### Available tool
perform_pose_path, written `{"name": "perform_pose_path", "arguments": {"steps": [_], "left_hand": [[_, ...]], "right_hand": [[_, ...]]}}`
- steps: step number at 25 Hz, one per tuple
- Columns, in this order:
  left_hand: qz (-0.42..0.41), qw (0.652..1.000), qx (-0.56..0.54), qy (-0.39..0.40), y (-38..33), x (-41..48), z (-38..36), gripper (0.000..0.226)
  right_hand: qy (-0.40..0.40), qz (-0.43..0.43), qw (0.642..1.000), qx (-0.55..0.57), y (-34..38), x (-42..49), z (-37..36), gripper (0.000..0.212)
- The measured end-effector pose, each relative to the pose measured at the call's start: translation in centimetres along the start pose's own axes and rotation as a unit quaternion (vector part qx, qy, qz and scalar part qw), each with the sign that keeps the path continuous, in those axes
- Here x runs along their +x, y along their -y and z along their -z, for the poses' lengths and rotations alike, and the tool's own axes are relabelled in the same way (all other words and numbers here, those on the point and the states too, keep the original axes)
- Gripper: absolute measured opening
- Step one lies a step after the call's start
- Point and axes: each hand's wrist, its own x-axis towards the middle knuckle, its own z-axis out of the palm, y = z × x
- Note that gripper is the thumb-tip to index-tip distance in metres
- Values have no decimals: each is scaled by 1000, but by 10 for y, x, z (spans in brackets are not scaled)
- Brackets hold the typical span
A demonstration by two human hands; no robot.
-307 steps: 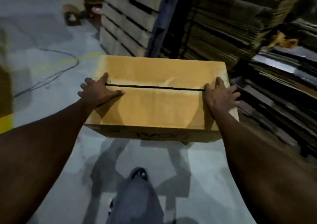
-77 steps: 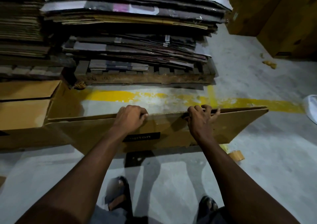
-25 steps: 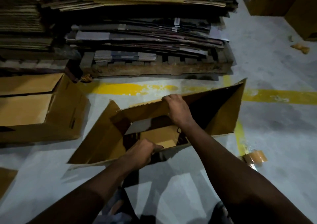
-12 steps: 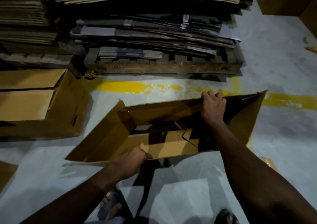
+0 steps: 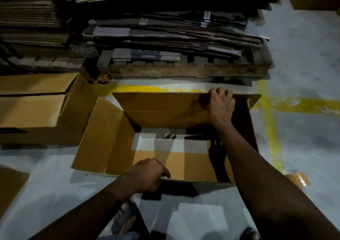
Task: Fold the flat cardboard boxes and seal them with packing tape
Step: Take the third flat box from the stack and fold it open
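Left hand [image 5: 149, 175] and right hand [image 5: 221, 107] grip opposite rims of cardboard box [image 5: 161, 107]; floor [image 5: 303, 65] shows inside.

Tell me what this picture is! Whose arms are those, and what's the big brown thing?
There is no machine here. A person wears a camera on their head, so you look down along their own arms. The left hand grips the near edge of a cardboard box, and the right hand grips its far edge. The box stands opened up on the grey floor. Its bottom is not closed, so floor shows through. To the left sits another box with its flaps folded shut. Behind, a wooden pallet carries a stack of flat cardboard. At the right lies what looks like a roll of brown tape.
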Motion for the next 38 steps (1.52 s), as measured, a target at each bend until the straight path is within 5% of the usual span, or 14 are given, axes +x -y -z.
{"name": "perform_pose_path", "arguments": {"steps": [5, 10, 16, 20, 24, 28, 30, 33, 36, 38], "left_hand": [[30, 999, 0, -25, -3, -4, -1, 26], [16, 998, -43, -36, -22, 5, 0, 17], [89, 990, -97, -40, 14, -1, 13, 60], [273, 939, 77, -195, 47, -25, 30, 68], [449, 865, -93, -204, 90, -54, 23, 101], [371, 885, -116, -256, 105, -55, 9, 63], [302, 925, -72, -219, 86, -40, 7, 35], [211, 973, -73, -50, 63, -20, -1, 52], [199, 970, -115, 84, 68, -15, -5, 68], [215, 963, -141, 80, 72, -14, -3, 63]], "right_hand": [[-14, -21, 999, 38, -10, 7, -2, 25], [-13, 8, 995, 94, -13, 11, -6, 35], [55, 33, 997, 53, -26, -2, 1, 72], [46, -3, 998, 46, -52, -36, 10, 83], [129, -92, 984, 86, -93, -69, 13, 85], [244, -83, 966, 17, -113, -74, 10, 64], [287, -69, 955, 32, -113, -71, 9, 68], [406, -74, 904, 110, -109, -70, -1, 74], [477, -140, 849, 181, -115, -70, -16, 76], [490, -159, 836, 189, -120, -70, -24, 80]]}}
